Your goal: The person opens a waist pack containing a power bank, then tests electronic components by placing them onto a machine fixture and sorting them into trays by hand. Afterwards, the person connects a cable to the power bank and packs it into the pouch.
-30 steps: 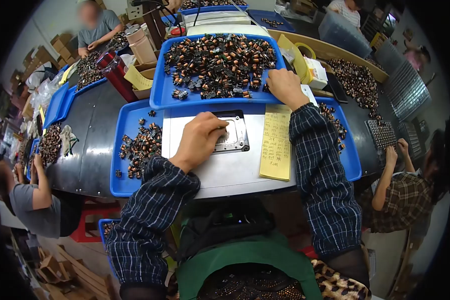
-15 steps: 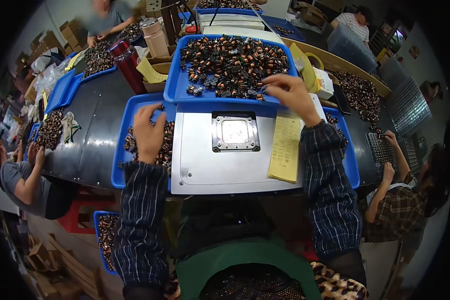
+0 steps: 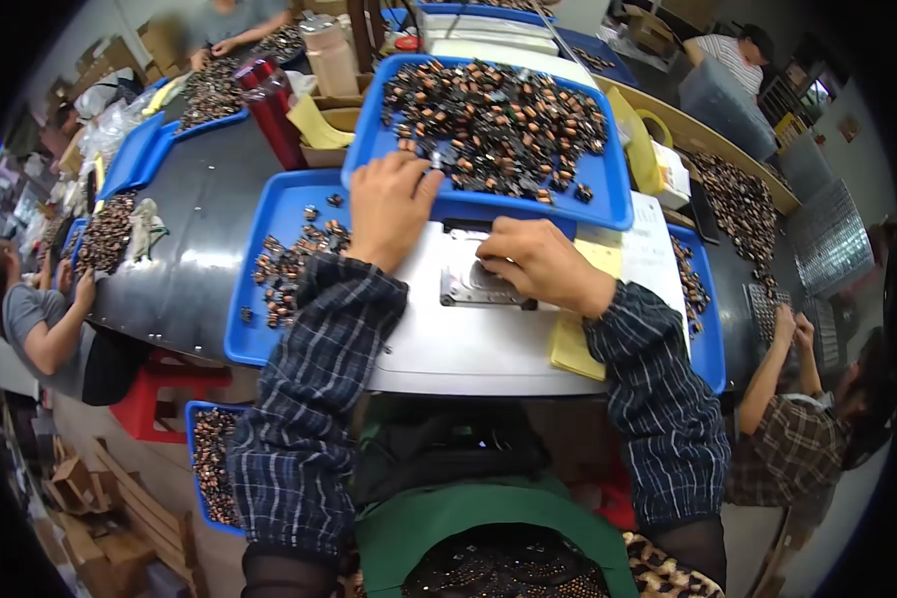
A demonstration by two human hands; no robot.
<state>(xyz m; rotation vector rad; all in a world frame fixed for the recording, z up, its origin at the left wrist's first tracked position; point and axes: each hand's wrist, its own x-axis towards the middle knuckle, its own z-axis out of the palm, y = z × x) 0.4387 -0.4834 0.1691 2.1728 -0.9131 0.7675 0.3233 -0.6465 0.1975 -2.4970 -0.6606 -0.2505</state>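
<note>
Only the head view here. The left hand (image 3: 389, 206) is stretched to the near rim of the upper tray (image 3: 488, 207), fingers loosely spread over the coil parts (image 3: 498, 120); whether anything is pinched in that grip can't be told. The right hand (image 3: 540, 263) is laid curled on the metal fixture (image 3: 465, 286), which is set in the grey plate (image 3: 439, 344); its grip looks closed down on the fixture, but what's under the fingers is hidden. Left of the left grip, loose parts (image 3: 287, 267) are scattered in the lower tray (image 3: 259, 339). Under the right wrist a yellow note (image 3: 575, 349) is partly covered. Other people are seated around the table (image 3: 184, 269).
</note>
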